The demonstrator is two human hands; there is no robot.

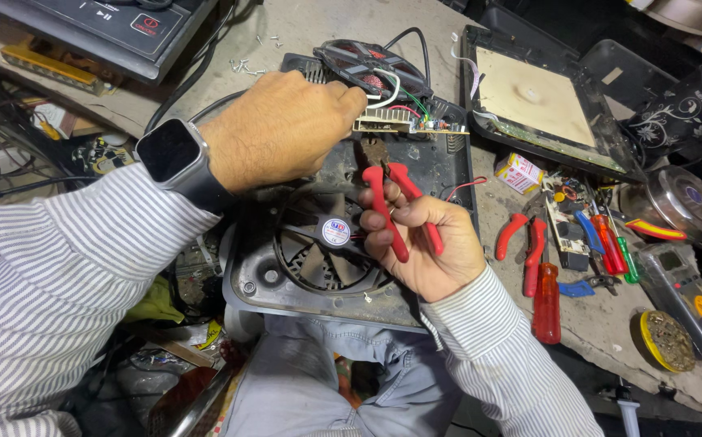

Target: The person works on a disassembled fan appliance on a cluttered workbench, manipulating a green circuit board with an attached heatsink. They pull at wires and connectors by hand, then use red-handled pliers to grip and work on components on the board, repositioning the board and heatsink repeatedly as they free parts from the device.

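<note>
The cluttered workbench [610, 324] carried an opened black appliance base [448, 162]. The left hand [278, 129] pinched the circuit board [399, 121] at its rear edge. The right hand [424, 239] was closed around red-handled cutters [387, 202], above the cooling fan [327, 251].

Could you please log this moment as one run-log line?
left hand: holds beige circuit board | right hand: grips red-handled pliers | below: opened black plastic appliance base with fan

round fan label [336, 232] ctr, yellow box [519, 172] rt
</note>
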